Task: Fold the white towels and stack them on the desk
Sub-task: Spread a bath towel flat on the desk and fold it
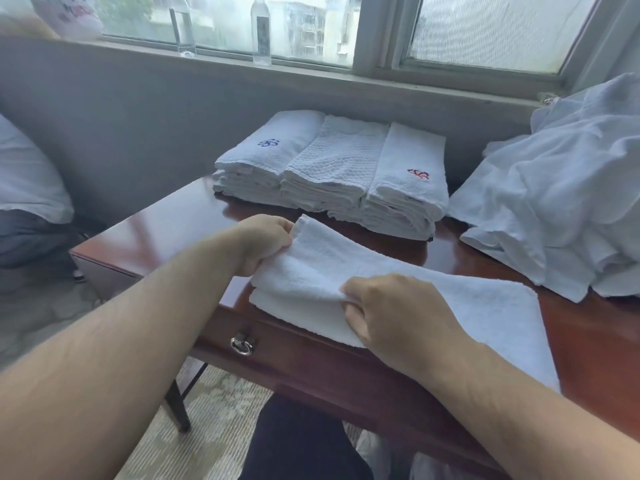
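A white towel (433,299) lies folded lengthwise along the near edge of the dark wooden desk (166,223). My left hand (266,242) grips its far left end, fingers curled round the upper layer. My right hand (391,313) pinches the same upper layer at the near edge, lifting it a little off the layer beneath. Behind the towel, three stacks of folded white towels (332,174) stand side by side at the back of the desk. The left stack has a blue emblem on top and the right one a red emblem.
A heap of unfolded white towels (561,202) fills the desk's right side. Two clear bottles (261,29) stand on the windowsill behind. A drawer with a ring handle (241,344) faces me. A person in a white top (27,174) sits at the left.
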Motion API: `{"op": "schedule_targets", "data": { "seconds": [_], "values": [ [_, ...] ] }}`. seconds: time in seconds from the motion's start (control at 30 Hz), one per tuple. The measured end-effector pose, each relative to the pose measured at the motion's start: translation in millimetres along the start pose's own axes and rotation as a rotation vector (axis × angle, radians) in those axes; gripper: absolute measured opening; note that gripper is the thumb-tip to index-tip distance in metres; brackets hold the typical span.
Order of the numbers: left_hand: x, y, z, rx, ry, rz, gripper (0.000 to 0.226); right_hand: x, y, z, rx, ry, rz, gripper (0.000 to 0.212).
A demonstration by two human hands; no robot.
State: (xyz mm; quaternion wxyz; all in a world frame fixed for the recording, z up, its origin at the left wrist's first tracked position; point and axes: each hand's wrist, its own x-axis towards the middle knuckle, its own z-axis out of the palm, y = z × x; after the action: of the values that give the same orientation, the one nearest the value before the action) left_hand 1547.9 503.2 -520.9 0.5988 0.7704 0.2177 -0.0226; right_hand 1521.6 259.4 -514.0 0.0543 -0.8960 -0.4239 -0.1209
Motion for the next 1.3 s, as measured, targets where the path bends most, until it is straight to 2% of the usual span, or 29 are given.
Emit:
{"op": "schedule_targets", "data": {
  "seconds": [0.07, 0.13, 0.23, 0.33, 0.43, 0.5, 0.57, 0.6, 0.67, 0.73, 0.77, 0.8, 0.87, 0.9, 1.1, 1.23, 1.3],
  "values": [
    [-3.6, -1.3, 2.5, 0.269, 0.11, 0.062, 0.018, -1.2, 0.7, 2.3, 0.016, -0.007, -0.012, 0.027],
    [-6.9, -4.0, 5.0, 0.437, 0.199, 0.127, 0.02, -3.0, 2.2, 3.0, 0.041, -0.014, -0.015, 0.028],
    [-10.0, -4.8, 5.1, 0.422, 0.257, 0.173, 0.012, -5.9, 5.8, 3.4, 0.048, 0.016, -0.024, 0.029],
    [-13.5, 0.0, 2.6, 0.41, 0.286, 0.196, 0.014, -8.7, 10.2, 1.8, 0.059, 0.077, -0.033, 0.027],
    [-19.9, -1.5, 6.7, 0.634, 0.289, 0.188, 0.026, -11.7, 12.5, -0.7, 0.096, -0.027, -0.05, 0.032],
    [-22.7, -6.7, 11.8, 0.733, 0.326, 0.168, 0.037, -11.7, 16.2, -1.9, 0.17, -0.116, -0.043, 0.044],
    [-29.3, -8.7, 20.3, 0.83, 0.405, 0.227, 0.045, -10.5, 24.9, -4.3, 0.312, -0.099, 0.051, 0.058],
    [-33.3, -8.2, 26.4, 0.866, 0.424, 0.32, 0.046, -10.7, 31.2, -5.0, 0.349, -0.059, 0.116, 0.058],
    [-42.1, -6.0, 41.3, 0.875, 0.359, 0.558, 0.043, -13.3, 43.7, -5.8, 0.328, 0.024, 0.203, 0.051],
    [-47.9, -6.9, 58.1, 0.889, 0.202, 0.669, 0.04, -16.0, 54.1, -4.5, 0.283, -0.011, 0.253, 0.041],
    [-48.4, -9.9, 66.0, 0.92, 0.118, 0.656, 0.042, -17.8, 58.9, -1.6, 0.246, -0.094, 0.293, 0.037],
    [-47.6, -14.6, 72.3, 0.969, 0.042, 0.617, 0.046, -20.4, 63.4, 1.9, 0.195, -0.21, 0.337, 0.043],
    [-45.0, -27.2, 80.5, 1.093, -0.038, 0.553, 0.057, -27.1, 72.7, 9.3, 0.145, -0.382, 0.367, 0.065],
    [-43.8, -33.4, 82.2, 1.139, -0.039, 0.554, 0.062, -30.2, 76.6, 13.4, 0.133, -0.408, 0.353, 0.071],
    [-33.1, -35.8, 78.1, 1.198, -0.049, 0.595, 0.076, -32.1, 90.3, 27.5, 0.137, -0.346, 0.311, 0.079],
    [-28.8, -30.7, 77.8, 1.203, -0.057, 0.598, 0.072, -34.6, 95.8, 25.5, 0.206, -0.225, 0.311, 0.064],
    [-30.5, -30.8, 78.0, 1.215, -0.061, 0.585, 0.069, -43.4, 99.3, 24.3, 0.164, -0.162, 0.346, 0.055]
  ]
}}
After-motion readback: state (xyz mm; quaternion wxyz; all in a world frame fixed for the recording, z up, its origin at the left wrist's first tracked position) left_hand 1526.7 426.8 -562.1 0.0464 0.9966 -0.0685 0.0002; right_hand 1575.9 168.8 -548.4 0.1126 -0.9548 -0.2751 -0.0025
